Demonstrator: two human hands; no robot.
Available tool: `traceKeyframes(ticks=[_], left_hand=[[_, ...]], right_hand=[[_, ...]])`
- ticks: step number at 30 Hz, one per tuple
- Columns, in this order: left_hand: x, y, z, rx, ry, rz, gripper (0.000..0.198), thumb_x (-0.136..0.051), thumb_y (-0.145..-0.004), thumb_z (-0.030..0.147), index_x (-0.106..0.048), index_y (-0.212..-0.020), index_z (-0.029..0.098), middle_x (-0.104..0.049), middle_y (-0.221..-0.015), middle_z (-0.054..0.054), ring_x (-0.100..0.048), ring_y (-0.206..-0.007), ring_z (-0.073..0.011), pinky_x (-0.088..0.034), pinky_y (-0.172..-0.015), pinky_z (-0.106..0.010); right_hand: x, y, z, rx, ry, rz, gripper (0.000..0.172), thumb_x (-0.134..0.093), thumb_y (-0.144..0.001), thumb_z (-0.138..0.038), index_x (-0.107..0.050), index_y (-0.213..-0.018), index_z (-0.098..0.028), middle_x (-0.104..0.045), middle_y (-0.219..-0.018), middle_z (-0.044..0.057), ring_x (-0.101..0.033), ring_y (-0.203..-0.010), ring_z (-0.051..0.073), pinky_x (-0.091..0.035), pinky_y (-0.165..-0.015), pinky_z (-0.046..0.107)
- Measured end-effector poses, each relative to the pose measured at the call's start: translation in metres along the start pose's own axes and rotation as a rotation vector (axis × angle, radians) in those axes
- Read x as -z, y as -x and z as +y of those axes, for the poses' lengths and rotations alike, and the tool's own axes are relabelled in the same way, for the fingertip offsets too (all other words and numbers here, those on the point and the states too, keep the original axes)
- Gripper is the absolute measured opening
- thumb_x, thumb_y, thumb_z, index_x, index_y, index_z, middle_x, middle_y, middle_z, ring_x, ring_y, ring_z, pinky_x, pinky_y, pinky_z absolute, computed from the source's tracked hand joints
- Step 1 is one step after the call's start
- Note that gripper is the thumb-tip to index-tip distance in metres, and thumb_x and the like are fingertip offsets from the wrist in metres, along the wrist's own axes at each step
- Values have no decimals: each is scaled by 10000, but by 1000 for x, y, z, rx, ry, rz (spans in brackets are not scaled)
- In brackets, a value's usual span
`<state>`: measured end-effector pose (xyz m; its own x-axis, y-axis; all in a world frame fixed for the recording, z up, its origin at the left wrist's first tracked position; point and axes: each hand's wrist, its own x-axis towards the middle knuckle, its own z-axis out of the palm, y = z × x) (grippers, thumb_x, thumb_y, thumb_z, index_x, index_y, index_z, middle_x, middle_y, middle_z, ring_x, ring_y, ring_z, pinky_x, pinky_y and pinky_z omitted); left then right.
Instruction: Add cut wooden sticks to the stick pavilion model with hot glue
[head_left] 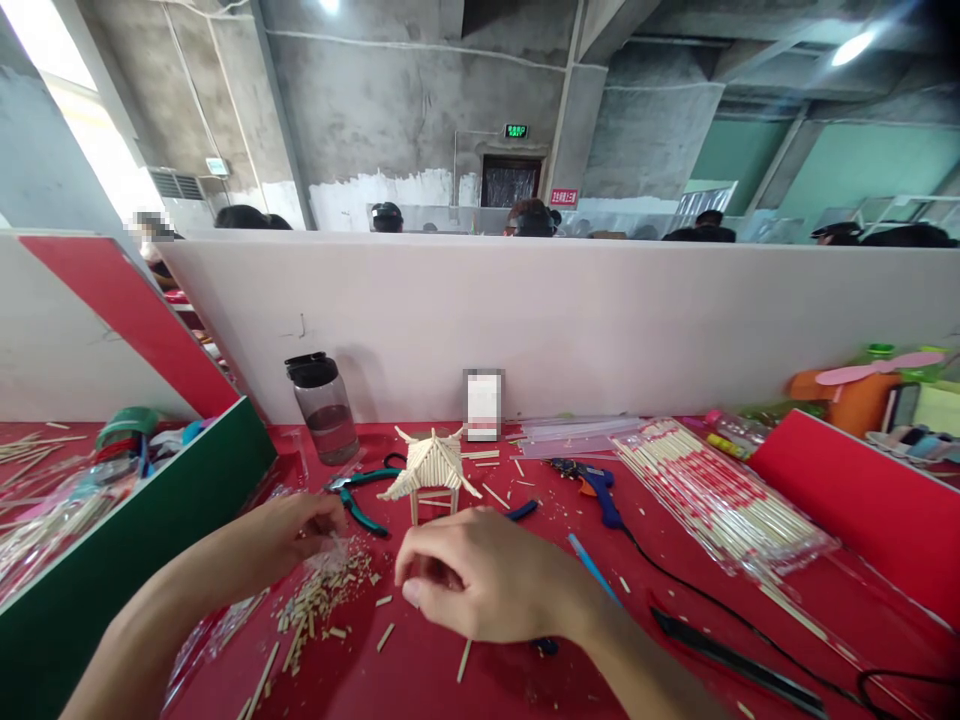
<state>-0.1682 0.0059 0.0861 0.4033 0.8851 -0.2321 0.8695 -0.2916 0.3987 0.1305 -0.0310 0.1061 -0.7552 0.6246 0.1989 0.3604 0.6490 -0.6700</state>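
Observation:
My left hand [296,530] is at the left, fingers curled on the edge of a crumpled clear plastic bag [334,555]. Just below it lies a heap of short cut wooden stick pieces [319,595]. My right hand [487,575] hovers over the middle of the table, fingers bent, with a gap between thumb and forefinger and nothing visible in it. Behind the hands stands a small stick-built pavilion [433,470] with a peaked roof and upturned corners; my right hand hides part of its base. Teal-handled pliers [364,510] lie between my left hand and the pavilion.
A water bottle [322,410] stands by the white partition [555,320]. To the right are a blue glue gun [589,485] with a cord, bagged sticks [720,490] and a black cutter-like tool [735,660]. A green divider [150,560] and a red divider [870,500] flank the table.

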Motion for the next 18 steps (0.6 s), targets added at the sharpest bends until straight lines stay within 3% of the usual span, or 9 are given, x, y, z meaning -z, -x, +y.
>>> traceKeyframes(ticks=[4,7,9,13,18], left_hand=[[8,5,14,-30,131,-52,299,-491,-936,473,-653,-904,223,-685,-822,-6,-609,-758,-203,-434,-656,-263],[10,7,25,-38,163,-76,373,-484,-933,542,-674,-896,224,-688,-817,-19,-617,-762,-205,-445,-668,-269],[9,7,31,-56,165,-83,391,-473,-934,550,-700,-917,232,-706,-844,-30,-630,-788,-212,-458,-691,-272],[4,3,40,-95,173,-84,404,-444,-945,533,-731,-1022,260,-743,-925,-45,-653,-847,-225,-480,-724,-271],[1,0,43,-139,203,-100,394,-414,-973,457,-733,-1088,256,-758,-992,-47,-666,-891,-224,-491,-767,-271]], right_hand=[[-51,-16,25,-259,-204,-49,379,-682,-837,-356,-635,-1174,-190,-731,-883,58,-663,-777,197,-451,-659,281],[-86,-26,39,-309,-643,12,638,-760,-788,-378,-527,-1362,-224,-685,-1153,89,-680,-883,200,-504,-690,269],[-102,-31,41,-345,-957,83,689,-807,-734,-429,-538,-1335,-228,-645,-1206,86,-678,-914,204,-532,-708,288],[-111,-38,39,-354,-1280,179,679,-886,-607,-506,-643,-1155,-186,-695,-1025,62,-673,-987,246,-543,-769,333],[-106,-38,40,-392,-1363,246,528,-901,-601,-494,-706,-960,-158,-714,-885,33,-687,-863,197,-542,-752,311]])
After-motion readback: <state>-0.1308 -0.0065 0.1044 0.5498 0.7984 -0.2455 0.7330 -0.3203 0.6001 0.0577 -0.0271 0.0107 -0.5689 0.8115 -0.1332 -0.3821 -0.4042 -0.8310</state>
